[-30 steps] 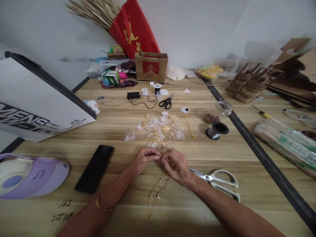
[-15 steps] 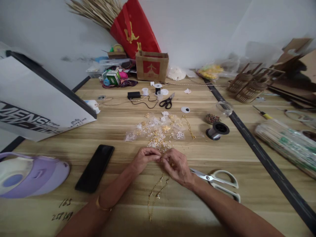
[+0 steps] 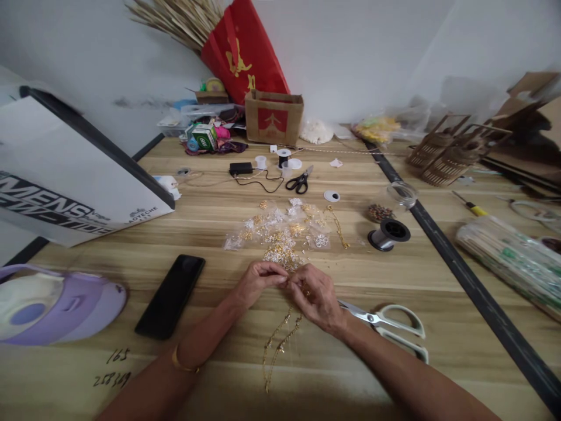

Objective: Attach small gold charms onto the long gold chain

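Black smartphone [image 3: 170, 296] lies flat at left, white MENS-printed box [image 3: 83, 158] beyond it. At the back, red bag [image 3: 248, 55] with gold characters tilts behind an open brown box [image 3: 256, 126], black power adapter [image 3: 241, 169] in front. Right side: yellow-handled screwdriver [image 3: 475, 209] just beside plastic-wrapped sticks [image 3: 508, 257], slatted brown baskets [image 3: 451, 164] behind.

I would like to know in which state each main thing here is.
Left hand: fingers pinched, any held piece unclear
Right hand: fingers closed on longer gold chain
Longer gold chain: looped below right hand
Phone: lying flat, screen dark
White-handled scissors: lying flat, handles apart
Black-handled scissors: lying flat
Cardboard box: upright, top open
Red bag: leaning
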{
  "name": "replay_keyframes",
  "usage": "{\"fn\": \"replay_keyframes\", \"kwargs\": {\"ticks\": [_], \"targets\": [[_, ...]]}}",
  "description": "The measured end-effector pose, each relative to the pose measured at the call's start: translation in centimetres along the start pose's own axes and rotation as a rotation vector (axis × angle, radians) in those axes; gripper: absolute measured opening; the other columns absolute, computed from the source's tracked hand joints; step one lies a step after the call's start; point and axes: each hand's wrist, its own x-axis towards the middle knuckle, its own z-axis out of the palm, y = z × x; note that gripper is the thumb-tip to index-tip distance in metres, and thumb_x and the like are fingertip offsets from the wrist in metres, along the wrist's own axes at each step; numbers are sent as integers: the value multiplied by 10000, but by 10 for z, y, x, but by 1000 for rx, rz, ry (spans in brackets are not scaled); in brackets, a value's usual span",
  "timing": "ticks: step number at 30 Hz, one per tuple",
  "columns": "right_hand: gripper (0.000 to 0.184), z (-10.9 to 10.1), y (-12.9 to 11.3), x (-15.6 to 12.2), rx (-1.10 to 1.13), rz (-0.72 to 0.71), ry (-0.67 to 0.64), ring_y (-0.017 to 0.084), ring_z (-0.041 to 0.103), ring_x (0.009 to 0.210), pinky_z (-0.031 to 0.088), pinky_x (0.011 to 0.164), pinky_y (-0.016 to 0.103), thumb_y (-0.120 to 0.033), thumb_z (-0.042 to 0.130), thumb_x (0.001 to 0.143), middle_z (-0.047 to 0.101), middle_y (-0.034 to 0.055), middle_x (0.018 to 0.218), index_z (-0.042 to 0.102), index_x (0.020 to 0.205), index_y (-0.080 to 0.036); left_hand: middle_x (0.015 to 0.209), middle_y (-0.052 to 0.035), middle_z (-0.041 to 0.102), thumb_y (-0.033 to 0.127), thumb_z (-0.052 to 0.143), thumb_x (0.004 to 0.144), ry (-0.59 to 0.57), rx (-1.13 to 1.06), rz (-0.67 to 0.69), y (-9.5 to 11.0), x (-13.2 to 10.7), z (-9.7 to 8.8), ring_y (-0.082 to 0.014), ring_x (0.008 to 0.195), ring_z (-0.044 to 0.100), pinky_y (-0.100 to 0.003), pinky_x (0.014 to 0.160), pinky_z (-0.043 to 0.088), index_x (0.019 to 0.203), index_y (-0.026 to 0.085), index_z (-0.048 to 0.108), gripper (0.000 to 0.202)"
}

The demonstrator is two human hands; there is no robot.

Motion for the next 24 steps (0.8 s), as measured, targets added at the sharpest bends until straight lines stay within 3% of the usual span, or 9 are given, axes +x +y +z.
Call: {"fn": "replay_keyframes", "kwargs": {"ticks": [24], "targets": [[46,-1,-1,0,-5,36,-25,150,550,678,461,613,277,-163,531,848,583,36,721,563,825,-187,625,-9,680,203,791,590,-8,-25,-1,1,-1,1,-112,600,592,-232,632,462,667,141,729,117]]}}
